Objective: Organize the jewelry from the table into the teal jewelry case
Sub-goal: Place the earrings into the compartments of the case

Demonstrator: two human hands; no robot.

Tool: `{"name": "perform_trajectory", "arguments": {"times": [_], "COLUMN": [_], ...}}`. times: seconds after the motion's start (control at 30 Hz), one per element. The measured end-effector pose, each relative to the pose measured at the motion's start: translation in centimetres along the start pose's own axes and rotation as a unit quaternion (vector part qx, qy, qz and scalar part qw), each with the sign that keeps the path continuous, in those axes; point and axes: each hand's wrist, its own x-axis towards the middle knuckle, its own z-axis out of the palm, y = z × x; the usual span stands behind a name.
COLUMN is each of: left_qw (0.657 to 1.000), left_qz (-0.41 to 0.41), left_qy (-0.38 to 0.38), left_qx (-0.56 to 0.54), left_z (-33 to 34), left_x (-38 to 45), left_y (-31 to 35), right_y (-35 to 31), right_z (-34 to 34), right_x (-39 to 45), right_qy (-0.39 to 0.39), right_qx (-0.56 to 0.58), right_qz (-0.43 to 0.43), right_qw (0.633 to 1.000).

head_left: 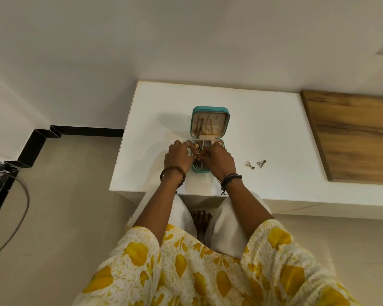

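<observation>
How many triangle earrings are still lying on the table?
2. One triangle earring lies on the white table, right of the teal jewelry case; the other triangle earring lies just beside it.

A smooth, faintly glossy white table [263,120] carries the teal jewelry case [210,111], its shell like matt faux leather, its lining a pale soft fabric; thin metal chains [205,127] hang in the lid; two triangular metal earrings [255,164] glint nearby; a wood-grain panel [352,138] looks matt; a wooden bead bracelet [173,173] and printed cotton-like sleeves [281,246] appear below.
</observation>
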Motion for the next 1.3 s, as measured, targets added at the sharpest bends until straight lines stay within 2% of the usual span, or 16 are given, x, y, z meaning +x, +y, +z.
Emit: {"name": "perform_trajectory", "arguments": {"times": [0.13,0.23,0.43,0.6,0.7,0.8,0.9,1.03,1.3], "left_qw": [0.999,0.996,0.982,0.971,0.965,0.956,0.964,0.989,0.982], "left_qz": [-0.036,-0.083,-0.143,-0.182,-0.191,-0.195,-0.163,-0.042,0.052], "left_qy": [0.014,-0.003,-0.056,-0.062,-0.063,-0.062,-0.026,0.032,0.044], "left_qx": [-0.022,-0.041,-0.111,-0.142,-0.169,-0.209,-0.209,-0.139,-0.174], "left_z": [-0.1,0.0,0.4,0.5,0.5,0.2,-0.3,0.0,2.0], "left_x": [0.1,0.2,0.4,0.7,0.9,0.9,0.2,-1.5,-3.7], "left_y": [0.1,0.1,0.2,0.5,0.5,0.3,0.5,1.7,6.2], "right_y": [-0.4,-0.6,-0.9,-1.1,-0.9,-0.5,-0.1,-0.1,2.6], "right_z": [0.0,0.1,0.4,0.6,0.5,-0.3,-1.2,-2.4,-5.4], "right_x": [0.1,0.1,0.3,0.4,0.6,0.5,0.0,-1.2,-3.8], "right_qy": [0.038,0.055,0.065,0.051,0.059,0.063,0.067,0.079,0.122], "right_qx": [-0.048,-0.091,-0.144,-0.162,-0.139,-0.062,0.012,0.084,0.152], "right_qz": [-0.002,-0.007,-0.033,-0.048,-0.037,0.014,0.02,0.008,0.035], "right_qw": [0.998,0.994,0.987,0.984,0.988,0.996,0.997,0.993,0.98]}}
